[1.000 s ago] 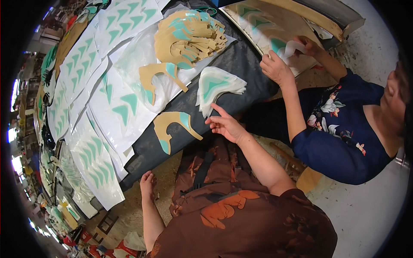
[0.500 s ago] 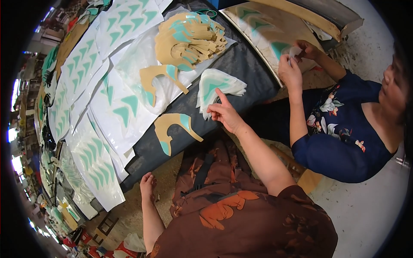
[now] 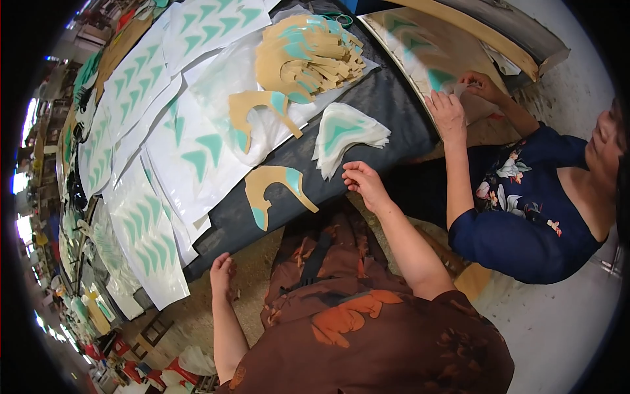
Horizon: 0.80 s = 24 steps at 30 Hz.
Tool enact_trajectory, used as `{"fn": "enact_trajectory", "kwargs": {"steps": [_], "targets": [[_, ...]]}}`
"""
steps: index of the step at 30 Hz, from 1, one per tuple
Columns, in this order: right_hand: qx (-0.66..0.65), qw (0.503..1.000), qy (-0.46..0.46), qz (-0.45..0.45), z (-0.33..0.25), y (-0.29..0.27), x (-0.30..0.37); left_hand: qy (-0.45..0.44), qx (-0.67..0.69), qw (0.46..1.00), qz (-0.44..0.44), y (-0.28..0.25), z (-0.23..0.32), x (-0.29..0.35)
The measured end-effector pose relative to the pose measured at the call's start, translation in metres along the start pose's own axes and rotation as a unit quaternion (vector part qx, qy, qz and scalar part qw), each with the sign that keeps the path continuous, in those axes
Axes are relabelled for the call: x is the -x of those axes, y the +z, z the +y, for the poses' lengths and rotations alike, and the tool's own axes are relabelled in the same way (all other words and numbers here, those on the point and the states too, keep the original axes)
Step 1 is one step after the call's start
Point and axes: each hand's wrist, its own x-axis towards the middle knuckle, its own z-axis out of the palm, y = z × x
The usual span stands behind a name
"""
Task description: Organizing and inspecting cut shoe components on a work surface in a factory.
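Observation:
My right hand hovers just off the table's near edge, its fingers curled in, and nothing shows in them. Closest to it lies a stack of whitish, roughly triangular sheets with a teal chevron on top. Left of that stack, a tan arch-shaped cut piece with teal ends lies on the dark table cover. A similar tan piece sits farther back on clear plastic film. My left hand hangs low beside the table edge, its fingers loosely curled with nothing visible in them.
Behind lies a fanned heap of tan pieces. White sheets with teal chevrons cover the table's left side. On the right, a co-worker handles a translucent sheet over a board with teal shapes. Stools stand lower left.
My right hand has drawn back from the triangular stack, and its pointing finger has curled in. The co-worker's nearer hand has turned and flattened. The whole view has shifted slightly.

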Motion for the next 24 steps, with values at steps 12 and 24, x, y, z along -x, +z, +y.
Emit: {"fn": "enact_trajectory", "kwargs": {"steps": [12,24], "targets": [[0.100,0.994,-0.021,0.025,0.007,0.016,0.005,0.238,0.120,0.925,0.270,-0.137,0.099,0.087],[0.156,0.988,0.002,-0.008,-0.003,0.008,-0.001,0.231,0.172,0.783,0.551,-0.309,0.136,0.214]]}}
